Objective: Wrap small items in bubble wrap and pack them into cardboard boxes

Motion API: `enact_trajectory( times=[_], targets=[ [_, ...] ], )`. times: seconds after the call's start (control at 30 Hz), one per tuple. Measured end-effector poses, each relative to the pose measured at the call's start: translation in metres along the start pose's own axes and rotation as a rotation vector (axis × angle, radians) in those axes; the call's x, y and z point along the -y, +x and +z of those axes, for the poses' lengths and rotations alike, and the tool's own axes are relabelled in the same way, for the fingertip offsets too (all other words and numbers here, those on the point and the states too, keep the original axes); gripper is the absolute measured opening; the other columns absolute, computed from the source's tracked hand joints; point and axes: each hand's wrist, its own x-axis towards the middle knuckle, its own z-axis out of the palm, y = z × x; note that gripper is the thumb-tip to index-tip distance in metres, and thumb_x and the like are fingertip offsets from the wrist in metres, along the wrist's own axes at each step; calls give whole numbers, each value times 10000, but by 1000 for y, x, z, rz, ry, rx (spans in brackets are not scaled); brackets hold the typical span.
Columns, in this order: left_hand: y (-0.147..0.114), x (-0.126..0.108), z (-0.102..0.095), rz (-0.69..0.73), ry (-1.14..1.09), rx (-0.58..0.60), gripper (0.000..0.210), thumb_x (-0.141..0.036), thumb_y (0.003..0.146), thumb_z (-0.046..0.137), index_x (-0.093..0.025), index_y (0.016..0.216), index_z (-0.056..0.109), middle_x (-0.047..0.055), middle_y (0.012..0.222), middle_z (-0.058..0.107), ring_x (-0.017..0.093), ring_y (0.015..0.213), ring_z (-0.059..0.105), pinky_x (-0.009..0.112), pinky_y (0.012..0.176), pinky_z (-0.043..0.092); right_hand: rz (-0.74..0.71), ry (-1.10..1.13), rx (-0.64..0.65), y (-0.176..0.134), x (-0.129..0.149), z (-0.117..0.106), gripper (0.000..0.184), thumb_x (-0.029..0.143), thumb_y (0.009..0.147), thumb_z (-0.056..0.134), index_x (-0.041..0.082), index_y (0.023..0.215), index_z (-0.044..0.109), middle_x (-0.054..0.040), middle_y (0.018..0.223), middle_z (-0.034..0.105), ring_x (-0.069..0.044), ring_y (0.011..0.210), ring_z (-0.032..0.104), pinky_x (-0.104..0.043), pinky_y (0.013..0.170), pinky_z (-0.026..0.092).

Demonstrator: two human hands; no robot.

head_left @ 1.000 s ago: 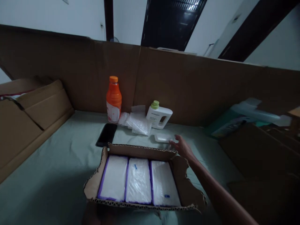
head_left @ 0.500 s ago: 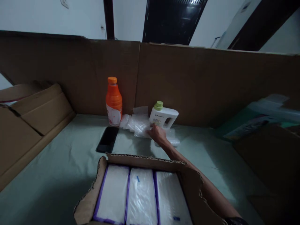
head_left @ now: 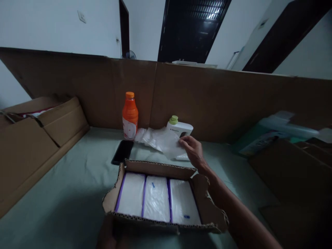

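My right hand (head_left: 192,149) pinches the edge of a sheet of bubble wrap (head_left: 169,141), raised in front of a white bottle with a green cap (head_left: 180,128). More bubble wrap lies crumpled to its left. An open cardboard box (head_left: 158,167) in front of me holds three packs in clear plastic with purple edges; the middle pack (head_left: 157,200) bears a small blue mark. At the box's near left corner, my left hand (head_left: 106,233) shows only as a dark, blurred shape, its fingers hidden.
Left of the bubble wrap stands an orange bottle (head_left: 130,116), with a black phone (head_left: 122,152) in front. Another cardboard box (head_left: 64,121) sits at far left. On the right, a green jug (head_left: 261,136) leans behind dark cardboard (head_left: 290,169). A cardboard panel (head_left: 220,100) closes off the back.
My right hand has moved right and lifted the bubble wrap's edge, which now covers part of the white bottle. The view has tilted up, and a dark shape shows below the box's near left corner.
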Motion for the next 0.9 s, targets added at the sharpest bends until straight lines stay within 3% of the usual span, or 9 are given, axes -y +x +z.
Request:
enact_trajectory(
  times=[0.1, 0.23, 0.33, 0.43, 0.6, 0.7, 0.8, 0.9],
  targets=[
    [0, -2, 2, 23, -18, -4, 373, -413, 937, 631, -197, 1240, 603, 94, 1254, 633, 255, 1098, 640, 446, 913, 560, 49, -9, -7, -46, -6, -53, 371, 553, 766, 655, 188, 834, 651, -43, 763, 692, -172, 686, 632, -286, 643, 511],
    [-2, -5, 5, 23, -67, 9, 463, -530, 851, 636, -195, 1167, 592, 104, 1126, 684, 331, 1096, 653, 450, 954, 528, 206, -133, 80, -110, -30, -123, 432, 622, 674, 712, 191, 693, 680, -37, 619, 663, -188, 571, 613, -293, 530, 488],
    [-1, -9, 7, -5, -110, 21, 549, -575, 833, 613, -182, 1212, 549, 120, 1129, 683, 333, 1086, 655, 440, 954, 520, 246, -304, 5, -151, -41, -151, 415, 619, 636, 726, 221, 754, 725, -86, 755, 738, -271, 708, 689, -356, 594, 546],
    [-1, -12, 7, -17, -124, 43, 654, -616, 832, 603, -176, 1304, 497, 137, 1219, 664, 335, 1166, 629, 436, 1013, 498, 171, -365, 25, -186, -35, -140, 420, 569, 768, 650, 239, 1014, 734, -118, 1070, 755, -301, 945, 712, -412, 779, 588],
    [-1, -9, 3, -67, -144, 93, 758, -676, 820, 596, -159, 1358, 462, 155, 1292, 653, 343, 1248, 600, 429, 1075, 473, -62, -227, 291, -219, 0, -68, 489, 387, 869, 590, 223, 1330, 593, -122, 1305, 666, -280, 1113, 662, -399, 908, 566],
    [8, -9, -1, -93, -131, 102, 797, -666, 806, 626, -146, 1384, 452, 162, 1310, 645, 352, 1272, 585, 443, 1094, 462, -119, -136, 305, -212, 17, -43, 436, 219, 865, 495, 219, 1284, 612, -92, 1233, 692, -248, 1037, 664, -366, 903, 551],
    [31, -15, 1, -76, -102, 132, 781, -620, 762, 691, -127, 1335, 494, 177, 1289, 650, 361, 1268, 585, 462, 1108, 445, -96, -45, 299, -191, 21, -37, 380, 164, 817, 481, 205, 1148, 663, -61, 1104, 723, -230, 953, 663, -338, 862, 548],
    [59, -27, 16, -43, -132, 176, 730, -545, 749, 721, -135, 1312, 505, 165, 1260, 664, 334, 1243, 604, 440, 1095, 453, -27, -4, 269, -169, 14, -35, 373, 175, 795, 471, 181, 1109, 673, -69, 1077, 724, -232, 943, 662, -334, 829, 547]
  ],
)
